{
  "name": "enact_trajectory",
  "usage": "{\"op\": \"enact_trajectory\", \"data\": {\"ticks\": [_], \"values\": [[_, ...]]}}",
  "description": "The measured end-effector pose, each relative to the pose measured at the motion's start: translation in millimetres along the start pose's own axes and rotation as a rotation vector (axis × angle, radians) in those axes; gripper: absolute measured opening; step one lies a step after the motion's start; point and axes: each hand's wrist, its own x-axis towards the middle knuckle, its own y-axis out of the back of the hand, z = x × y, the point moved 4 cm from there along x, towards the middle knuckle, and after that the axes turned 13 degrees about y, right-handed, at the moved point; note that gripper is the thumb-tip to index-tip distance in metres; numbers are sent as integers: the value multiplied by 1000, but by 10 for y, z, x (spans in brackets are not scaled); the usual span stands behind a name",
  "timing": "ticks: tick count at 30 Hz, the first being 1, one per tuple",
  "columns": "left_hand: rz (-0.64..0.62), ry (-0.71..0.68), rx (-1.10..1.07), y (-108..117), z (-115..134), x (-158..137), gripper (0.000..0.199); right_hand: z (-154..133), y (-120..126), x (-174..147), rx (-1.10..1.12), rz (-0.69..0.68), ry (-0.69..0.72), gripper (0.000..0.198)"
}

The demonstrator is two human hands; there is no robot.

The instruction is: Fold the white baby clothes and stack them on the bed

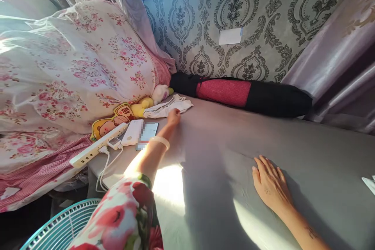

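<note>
Cloth (159, 111) on grey sheet (213, 136), beside plush toys (142, 108), with left hand (174, 116) at near edge. Can't tell whether pinched or just touched from this angle. Right hand (271, 183) flat on sheet, loosely spread, empty, likely bracing the forward reach.

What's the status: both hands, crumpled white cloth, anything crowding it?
Left hand at crumpled white cloth, grip unclear. Right hand palm down on smooth grey sheet. Yellow plush toy close by cloth's left end.
</note>
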Motion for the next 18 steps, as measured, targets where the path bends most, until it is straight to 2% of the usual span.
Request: {"op": "enact_trajectory", "data": {"ticks": [4, 8, 13, 18], "values": [[115, 98, 102, 575, -294, 331, 38, -6, -5, 0, 7, 6, -2, 53], [185, 151, 220, 962, -460, 525, 40, -8, -1, 5, 8, 3, -3, 54], [207, 247, 466, 1163, -628, 652, 45, -6, 3, 10, 2, -2, 3, 55], [170, 280, 509, 1172, -741, 686, 46, -16, 13, 12, -9, 6, 9, 52]]}}
